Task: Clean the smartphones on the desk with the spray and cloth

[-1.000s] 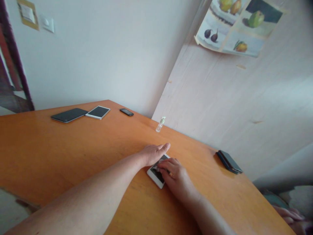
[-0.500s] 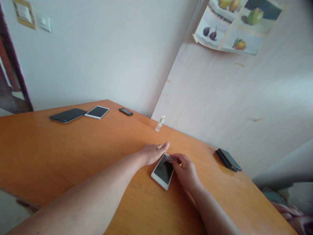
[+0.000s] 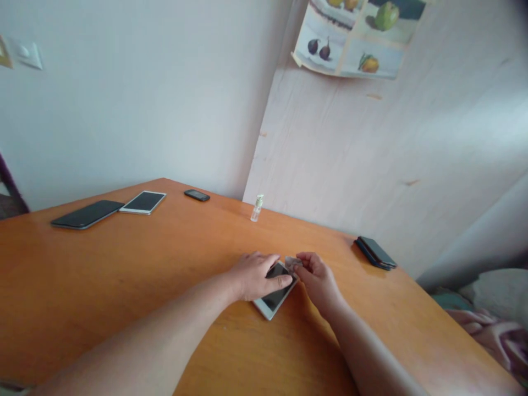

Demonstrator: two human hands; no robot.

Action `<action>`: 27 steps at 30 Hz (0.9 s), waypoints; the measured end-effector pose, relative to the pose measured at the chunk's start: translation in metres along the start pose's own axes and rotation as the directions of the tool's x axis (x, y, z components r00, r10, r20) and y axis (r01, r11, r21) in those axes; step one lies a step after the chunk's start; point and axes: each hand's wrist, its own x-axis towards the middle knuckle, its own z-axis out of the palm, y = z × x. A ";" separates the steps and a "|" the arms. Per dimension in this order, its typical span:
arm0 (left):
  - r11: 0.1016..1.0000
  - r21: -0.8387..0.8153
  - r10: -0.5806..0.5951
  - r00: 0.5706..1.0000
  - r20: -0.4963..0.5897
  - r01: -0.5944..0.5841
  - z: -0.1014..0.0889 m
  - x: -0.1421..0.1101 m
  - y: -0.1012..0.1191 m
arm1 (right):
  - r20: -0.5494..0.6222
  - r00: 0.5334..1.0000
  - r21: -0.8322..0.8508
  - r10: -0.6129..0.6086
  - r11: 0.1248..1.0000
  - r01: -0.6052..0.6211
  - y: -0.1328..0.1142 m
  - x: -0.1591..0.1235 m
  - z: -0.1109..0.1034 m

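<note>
A white phone (image 3: 273, 297) with a dark screen lies flat on the orange table (image 3: 124, 264) in front of me. My left hand (image 3: 256, 273) rests over the phone's far half, thumb and fingers closed around its edges. Just to the right, my right hand (image 3: 315, 278) is closed, pinching a small grey cloth (image 3: 292, 263) at the phone's top corner. The cloth is small and partly hidden by the fingers.
A small clear spray bottle (image 3: 257, 208) stands near the wall. At the far left lie a dark tablet (image 3: 86, 214), a white tablet (image 3: 143, 202) and a small black phone (image 3: 197, 195). A stack of dark phones (image 3: 374, 253) sits by the right edge.
My left hand has moved from beside the phone onto it and gripped it. My right hand has come off the screen to its top right corner with the cloth. The view has shifted.
</note>
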 end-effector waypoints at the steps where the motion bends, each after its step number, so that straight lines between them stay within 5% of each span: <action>1: 1.000 0.024 0.009 1.000 0.028 -0.010 0.000 -0.001 0.002 | 0.001 1.000 0.006 0.003 1.000 -0.003 0.001 0.000 0.000; 11: 0.957 0.289 -0.048 0.982 0.180 -0.006 -0.024 -0.036 0.019 | 0.026 0.999 -0.160 -0.035 0.986 0.039 -0.002 -0.001 -0.002; 17: 0.977 0.213 -0.005 0.994 0.108 -0.019 -0.016 -0.032 0.015 | 0.117 0.989 -0.542 -0.087 0.829 0.137 -0.003 0.001 -0.009; 21: 0.972 0.230 -0.060 0.998 0.018 0.055 -0.012 -0.024 0.008 | 0.060 0.997 -0.617 -0.054 0.783 0.079 -0.001 0.008 -0.019; 27: 0.947 0.307 -0.112 0.993 0.041 0.095 -0.017 -0.021 0.009 | 0.052 0.998 -0.728 -0.025 0.683 0.055 -0.003 0.010 -0.026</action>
